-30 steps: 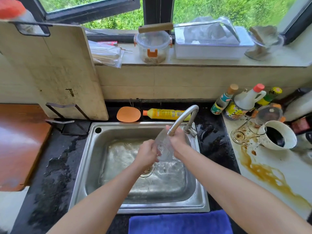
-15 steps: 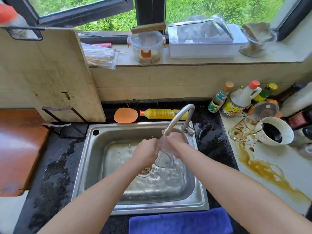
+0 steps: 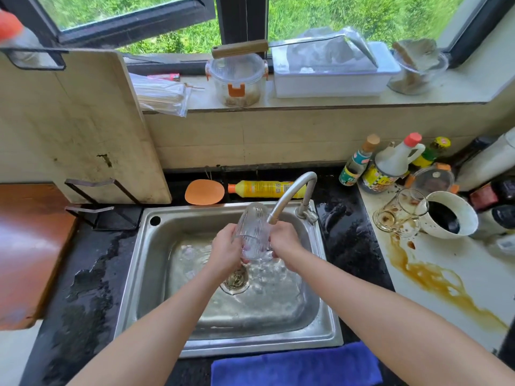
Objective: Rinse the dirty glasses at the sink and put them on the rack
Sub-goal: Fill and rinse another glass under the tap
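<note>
View over the sink [image 3: 139, 274] from just behind the person. A clear, ribbed glass [image 3: 252, 232] is held above the basin, between both hands and just left of the faucet [image 3: 295, 190] spout. It is tilted, with its upper end level with the spout tip and its lower end nearer the person. The left hand [image 3: 227, 249] wraps its curled fingers round the glass from the left. The right hand [image 3: 284, 240] grips the lower right side of the glass, its fingers also curled against it. Water ripples over the basin floor around the drain [image 3: 237, 280]. On the pale desk [image 3: 457, 263] to the right stands a stained glass mug [image 3: 398, 214], touching a white cup [image 3: 446, 215] of dark liquid. A brown spill [image 3: 434, 280] trails from the mug toward the near edge. Behind the sink lie a yellow bottle [image 3: 267, 188] on its side and an orange pad [image 3: 204, 192]. A cutting board [image 3: 83, 126] leans upright in a black wire stand [image 3: 97, 207] at the left. A blue cloth [image 3: 295, 366] lies along the front edge.
</note>
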Motion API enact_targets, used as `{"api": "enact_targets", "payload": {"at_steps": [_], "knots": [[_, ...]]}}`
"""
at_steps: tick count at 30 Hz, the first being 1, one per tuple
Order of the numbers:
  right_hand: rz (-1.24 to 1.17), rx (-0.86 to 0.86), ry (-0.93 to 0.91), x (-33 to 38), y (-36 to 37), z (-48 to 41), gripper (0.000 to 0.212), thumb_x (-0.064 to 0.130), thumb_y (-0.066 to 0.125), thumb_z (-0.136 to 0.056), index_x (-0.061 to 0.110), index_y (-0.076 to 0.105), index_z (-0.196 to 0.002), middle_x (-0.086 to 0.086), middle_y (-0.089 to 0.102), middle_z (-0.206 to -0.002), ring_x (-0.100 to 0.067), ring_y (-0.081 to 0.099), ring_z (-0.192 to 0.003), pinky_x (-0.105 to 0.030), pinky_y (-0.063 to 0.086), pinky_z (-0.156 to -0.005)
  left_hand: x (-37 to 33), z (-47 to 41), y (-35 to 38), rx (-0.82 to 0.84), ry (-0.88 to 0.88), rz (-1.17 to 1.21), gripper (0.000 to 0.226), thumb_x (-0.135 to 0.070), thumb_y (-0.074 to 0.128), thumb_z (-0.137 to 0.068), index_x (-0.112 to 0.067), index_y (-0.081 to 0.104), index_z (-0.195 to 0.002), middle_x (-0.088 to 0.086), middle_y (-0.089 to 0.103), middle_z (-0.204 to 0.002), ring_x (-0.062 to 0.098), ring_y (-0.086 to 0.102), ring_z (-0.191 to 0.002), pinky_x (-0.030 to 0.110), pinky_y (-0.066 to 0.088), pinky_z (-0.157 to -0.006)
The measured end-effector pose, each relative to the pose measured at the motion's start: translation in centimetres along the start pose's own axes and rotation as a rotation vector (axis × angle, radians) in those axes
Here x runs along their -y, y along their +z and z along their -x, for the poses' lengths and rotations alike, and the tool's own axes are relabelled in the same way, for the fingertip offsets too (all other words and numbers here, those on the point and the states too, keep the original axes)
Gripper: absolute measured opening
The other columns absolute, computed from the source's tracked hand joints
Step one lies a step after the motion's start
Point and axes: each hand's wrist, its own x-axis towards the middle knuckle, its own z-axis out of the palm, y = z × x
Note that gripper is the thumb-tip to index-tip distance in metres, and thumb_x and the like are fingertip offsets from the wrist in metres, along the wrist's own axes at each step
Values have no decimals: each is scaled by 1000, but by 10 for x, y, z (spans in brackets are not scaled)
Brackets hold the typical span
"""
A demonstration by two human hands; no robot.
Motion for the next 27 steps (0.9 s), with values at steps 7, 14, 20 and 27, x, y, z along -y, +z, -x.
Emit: {"api": "enact_targets", "payload": {"at_steps": [7, 14, 20, 27], "knots": [[84, -67, -90, -12, -6, -1, 37, 28, 44, -100, 16, 49, -65, 0, 45, -58, -20, 38, -53, -33, 28, -55, 4, 7, 10, 22, -27, 86, 19, -6, 35, -98, -13, 53, -99, 9, 61, -78, 15, 53, -47, 26, 38, -42], [478, -20, -309, 1, -15, 4, 40, 28, 40, -105, 14, 55, -71, 3, 53, -64, -17, 50, -64, -31, 35, -52, 19, 7, -32, 506, -224, 300, 56, -30, 69, -79, -10, 52, -129, 13, 62, -119, 26, 60, -104, 41, 53, -89], [-62, 48, -203, 3, 11, -1, 42, 38, 52, -100, 0, 68, -93, 0, 57, -70, -13, 51, -64, -31, 46, -67, 18, 12, -20, 326, -337, 534, 77, -21, 84, -64, -2, 45, -128, 15, 64, -111, 28, 66, -96, 50, 55, -89], [-461, -32, 198, -1, 15, 1, 19, 17, 56, -99, 11, 68, -87, -2, 62, -74, -14, 53, -65, -23, 43, -57, 19, 12, -6, 62, -9, 43, 74, -13, 88, -60, -20, 41, -116, 1, 59, -111, 17, 60, -100, 40, 53, -85]]}}
